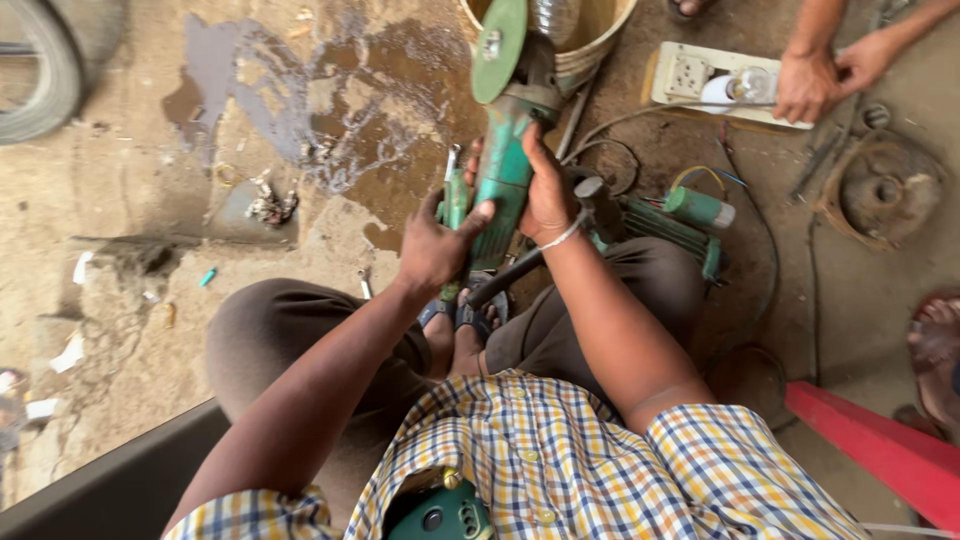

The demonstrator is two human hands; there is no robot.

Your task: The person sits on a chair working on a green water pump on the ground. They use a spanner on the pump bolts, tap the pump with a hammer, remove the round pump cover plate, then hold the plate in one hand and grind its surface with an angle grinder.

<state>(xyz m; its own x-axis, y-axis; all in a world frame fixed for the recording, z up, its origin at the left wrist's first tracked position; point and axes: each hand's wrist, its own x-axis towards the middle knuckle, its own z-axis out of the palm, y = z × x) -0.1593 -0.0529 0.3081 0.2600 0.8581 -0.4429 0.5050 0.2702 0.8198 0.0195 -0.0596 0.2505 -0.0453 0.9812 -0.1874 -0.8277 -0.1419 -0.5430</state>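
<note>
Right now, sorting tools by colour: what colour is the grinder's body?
Green, on the angle grinder; head view.

Left hand [437, 245], right hand [547, 190], seemingly clenched.

Green angle grinder [505, 150] and green-handled screwdriver [455, 195], both held above the lap

The grinder's worn green body points away from the person, its round green disc [498, 48] tilted up at the far end near a bucket rim. The screwdriver stands almost upright just left of the grinder's body, metal shaft upward, close against it.
</note>
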